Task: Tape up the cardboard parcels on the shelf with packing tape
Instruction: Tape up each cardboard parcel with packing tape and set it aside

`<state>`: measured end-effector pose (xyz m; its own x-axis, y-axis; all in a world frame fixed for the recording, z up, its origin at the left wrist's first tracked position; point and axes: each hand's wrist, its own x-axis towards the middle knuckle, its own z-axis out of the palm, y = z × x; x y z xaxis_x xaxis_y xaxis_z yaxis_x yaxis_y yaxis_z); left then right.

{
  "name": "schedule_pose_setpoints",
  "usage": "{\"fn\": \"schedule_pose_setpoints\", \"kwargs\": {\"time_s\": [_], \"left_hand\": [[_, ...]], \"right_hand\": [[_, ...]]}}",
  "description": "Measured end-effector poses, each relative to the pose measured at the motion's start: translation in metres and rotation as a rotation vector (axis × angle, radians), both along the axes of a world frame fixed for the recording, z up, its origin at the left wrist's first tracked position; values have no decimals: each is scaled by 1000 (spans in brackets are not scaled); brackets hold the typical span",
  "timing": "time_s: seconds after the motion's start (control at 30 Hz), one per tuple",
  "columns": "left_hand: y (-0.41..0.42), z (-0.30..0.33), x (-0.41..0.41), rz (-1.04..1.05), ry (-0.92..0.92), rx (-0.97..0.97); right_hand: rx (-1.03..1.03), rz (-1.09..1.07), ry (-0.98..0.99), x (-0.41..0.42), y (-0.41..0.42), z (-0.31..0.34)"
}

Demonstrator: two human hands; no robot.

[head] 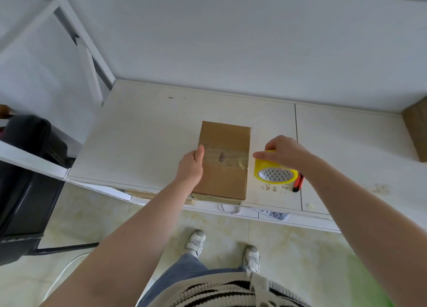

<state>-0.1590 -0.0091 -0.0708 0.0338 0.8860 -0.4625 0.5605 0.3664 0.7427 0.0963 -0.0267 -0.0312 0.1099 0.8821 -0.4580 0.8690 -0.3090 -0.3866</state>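
Left hand (191, 168) on left edge of cardboard parcel (223, 161), thumb lying flat along tape band, other fingers hidden over side; grip not clear. Parcel flat on white shelf (143, 131) near front edge, just right of left fingers: brown, oblong, glossy clear tape strip (225, 157) across middle, wrinkled. Right hand (285, 151) just beyond parcel's right edge, fingers curled over top of yellow tape roll (275, 173), standing on shelf. Orange cutter (298, 182) touching roll's right side.

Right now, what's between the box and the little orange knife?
The yellow tape roll, gripped by the right hand, sits between the cardboard box and orange utility knife, head view.
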Motion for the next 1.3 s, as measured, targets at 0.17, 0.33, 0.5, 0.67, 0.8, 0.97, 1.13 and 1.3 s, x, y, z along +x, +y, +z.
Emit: {"fn": "schedule_pose_setpoints", "kwargs": {"time_s": [0.17,0.33,0.5,0.67,0.8,0.97,1.13,1.3], "left_hand": [[0,-3,0,-17,28,13],[2,-2,-1,-10,-93,-74],[-2,-3,11,61,-154,-80],[2,2,24,-223,454,334],[8,2,49,-612,654,626],[9,-11,58,-637,777,588],[8,-12,61,-634,810,613],[5,0,75,-793,668,726]], "right_hand": [[-30,-28,48,0,-1,-22],[-38,-23,73,0,1,-28],[-22,-19,74,3,3,-25],[-10,25,64,7,4,-22],[-11,42,83,11,3,-22],[26,-22,145,18,-4,-30],[45,-166,138,21,-15,-35],[83,-239,140,12,-15,-34]]}}
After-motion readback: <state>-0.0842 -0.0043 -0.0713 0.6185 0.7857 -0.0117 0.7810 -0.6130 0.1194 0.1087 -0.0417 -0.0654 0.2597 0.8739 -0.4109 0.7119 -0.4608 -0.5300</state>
